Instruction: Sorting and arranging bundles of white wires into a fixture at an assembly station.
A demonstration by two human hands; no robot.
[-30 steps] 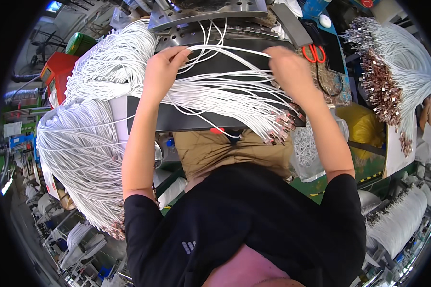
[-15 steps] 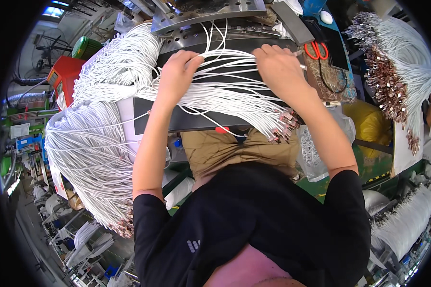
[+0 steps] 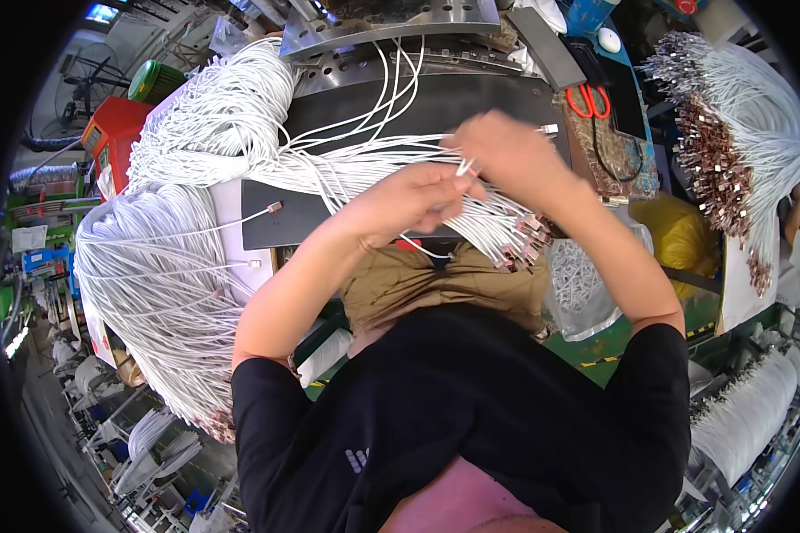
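A thick bundle of white cables lies across the black work surface, its copper-coloured connector ends gathered at the right near my lap. Over the bundle, my left hand is closed, its fingertips pinching a short piece of white cable. Just right of it, my right hand is curled and slightly blurred, its fingers meeting the same cable. Past its knuckles a white connector sticks out. A few cables loop up to the perforated metal fixture at the far edge.
More white cables are heaped at the left and hang over the near left edge. Orange-handled scissors and a grey bar lie at the right. A clear plastic bag hangs beside my lap. Another cable bunch stands far right.
My left hand has moved right and nearer to me, up to my right hand. The cables both hands were spreading now lie lower, and the fingers have come together on a cable.
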